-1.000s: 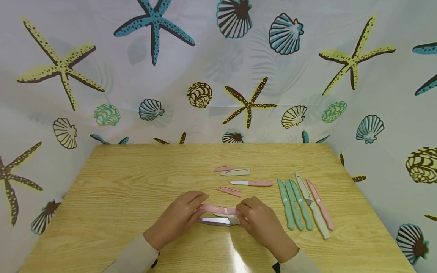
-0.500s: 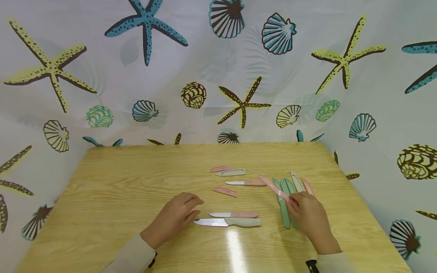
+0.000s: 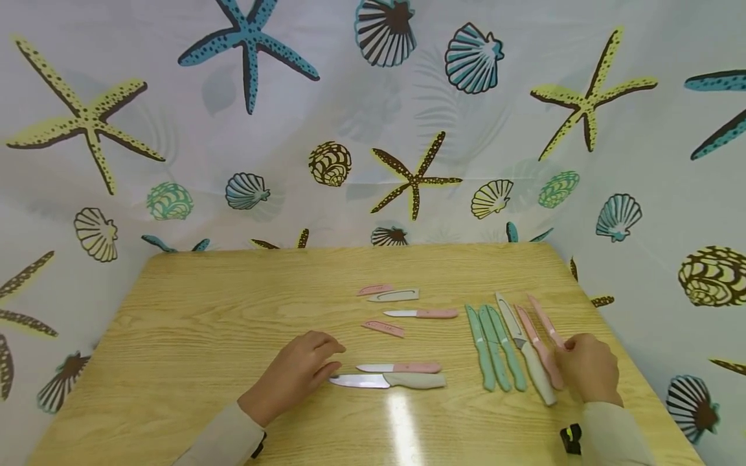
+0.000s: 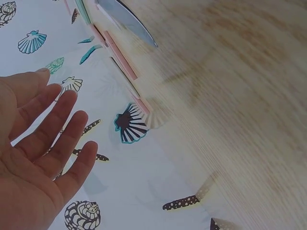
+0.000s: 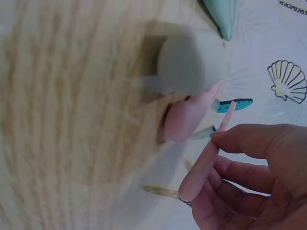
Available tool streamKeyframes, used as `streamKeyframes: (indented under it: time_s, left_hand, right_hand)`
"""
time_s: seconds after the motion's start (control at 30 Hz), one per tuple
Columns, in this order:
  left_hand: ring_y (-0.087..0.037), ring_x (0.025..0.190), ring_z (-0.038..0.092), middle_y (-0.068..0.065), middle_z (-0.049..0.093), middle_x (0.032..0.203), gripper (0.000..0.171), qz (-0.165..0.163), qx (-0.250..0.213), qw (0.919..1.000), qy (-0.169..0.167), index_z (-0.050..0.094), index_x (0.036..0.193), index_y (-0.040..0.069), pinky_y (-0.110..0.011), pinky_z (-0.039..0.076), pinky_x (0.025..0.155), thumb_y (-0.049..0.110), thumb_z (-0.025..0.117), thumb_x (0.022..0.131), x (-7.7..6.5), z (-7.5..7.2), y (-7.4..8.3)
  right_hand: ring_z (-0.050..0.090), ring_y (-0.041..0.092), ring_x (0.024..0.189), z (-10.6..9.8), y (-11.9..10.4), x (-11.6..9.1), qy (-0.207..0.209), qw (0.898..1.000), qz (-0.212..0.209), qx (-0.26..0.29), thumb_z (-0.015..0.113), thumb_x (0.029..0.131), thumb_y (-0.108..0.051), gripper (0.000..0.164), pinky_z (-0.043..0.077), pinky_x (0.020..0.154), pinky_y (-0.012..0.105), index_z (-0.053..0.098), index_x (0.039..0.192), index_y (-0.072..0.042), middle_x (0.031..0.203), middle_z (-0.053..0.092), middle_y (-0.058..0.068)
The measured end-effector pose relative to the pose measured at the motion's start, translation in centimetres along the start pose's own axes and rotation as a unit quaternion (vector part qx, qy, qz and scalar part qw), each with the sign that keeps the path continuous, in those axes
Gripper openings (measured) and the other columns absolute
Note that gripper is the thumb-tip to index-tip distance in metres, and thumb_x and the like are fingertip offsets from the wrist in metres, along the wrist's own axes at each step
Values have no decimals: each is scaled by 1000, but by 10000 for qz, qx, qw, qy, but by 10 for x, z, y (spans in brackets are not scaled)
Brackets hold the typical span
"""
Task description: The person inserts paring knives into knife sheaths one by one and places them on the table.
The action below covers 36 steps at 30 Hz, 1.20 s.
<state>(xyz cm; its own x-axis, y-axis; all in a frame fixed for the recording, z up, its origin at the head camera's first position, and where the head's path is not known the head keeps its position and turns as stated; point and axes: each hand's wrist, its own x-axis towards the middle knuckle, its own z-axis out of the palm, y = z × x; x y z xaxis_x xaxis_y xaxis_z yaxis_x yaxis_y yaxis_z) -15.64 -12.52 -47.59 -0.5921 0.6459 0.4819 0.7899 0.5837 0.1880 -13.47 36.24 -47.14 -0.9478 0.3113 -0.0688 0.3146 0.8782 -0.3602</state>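
Note:
My right hand [image 3: 591,367] pinches a pink knife in its pink sheath [image 3: 546,317] by the handle, at the right end of a row of sheathed knives. The right wrist view shows thumb and fingers on its pink handle [image 5: 201,172]. Just left of it lie another sheathed pink knife [image 3: 541,349] and a larger cream one [image 3: 537,369]. My left hand [image 3: 297,366] is held with relaxed fingers and nothing in them, near the tip of a bare cream-handled knife [image 3: 415,380]. Beside that blade lies a bare pink-handled knife [image 3: 416,367].
Several green sheathed knives [image 3: 501,353] make up the row's left part. Farther back lie a bare pink-handled knife [image 3: 437,314], a pink sheath [image 3: 383,328], a cream sheath [image 3: 399,295] and another pink sheath [image 3: 373,289]. A patterned cloth [image 3: 350,213] surrounds the wooden table [image 3: 233,291].
My right hand has carried the sheathed pink knife from the middle to the right end of the row. The left hand has let go of it and stays at the middle.

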Motion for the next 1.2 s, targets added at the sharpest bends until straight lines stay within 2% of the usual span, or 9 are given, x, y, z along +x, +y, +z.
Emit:
streamKeyframes:
  time_s: [0.23, 0.43, 0.7, 0.97, 1.1, 1.2]
  left_hand:
    - [-14, 95, 55, -1, 60, 103, 22, -38, 5, 9999, -122, 67, 100, 12, -27, 48, 79, 19, 73, 80, 3, 0, 0]
    - [-13, 96, 55, 0, 60, 103, 20, -118, -17, 9996, -252, 67, 101, 12, -26, 48, 79, 20, 71, 82, 5, 1, 0]
    - [-12, 97, 54, 2, 60, 103, 19, -103, -6, 9993, -357, 67, 102, 14, -26, 47, 81, 20, 70, 84, 11, 2, 0]
    - [-16, 93, 56, 0, 62, 99, 17, -6, 291, 9994, -200, 68, 99, 13, -35, 46, 82, 21, 69, 84, 22, 1, 0]
    - [-18, 92, 57, -2, 62, 98, 17, -34, 376, 9992, -109, 68, 98, 11, -35, 47, 80, 19, 70, 83, 34, -2, 1]
    - [-18, 92, 57, -3, 62, 98, 18, -58, 348, 9993, -119, 68, 98, 9, -31, 49, 79, 18, 71, 82, 49, -1, -4]
  right_hand:
    - [57, 29, 63, 1, 15, 3, -52, 10000, -29, -1, 57, 84, -16, 28, 47, 50, 43, 63, 89, 11, 79, 62, 22]
    - [57, 28, 62, 3, 16, 4, -182, 9998, -25, 54, 58, 84, -16, 31, 48, 51, 42, 61, 93, 13, 78, 62, 22]
    - [56, 26, 60, 8, 16, 3, -121, 9999, -45, 23, 57, 85, -14, 29, 48, 48, 41, 61, 93, 14, 75, 62, 20]
    - [59, 39, 75, 9, 13, 3, -199, 9993, -232, -193, 53, 90, -20, 39, 48, 63, 50, 59, 103, 17, 90, 61, 28]
    - [58, 31, 67, 11, 7, -4, 310, 9984, -385, -262, 50, 93, -19, 43, 49, 55, 46, 53, 111, 20, 91, 61, 27]
    - [55, 24, 59, 12, -2, -12, 845, 9950, -509, -146, 50, 94, -20, 42, 46, 45, 40, 54, 114, 17, 90, 61, 25]
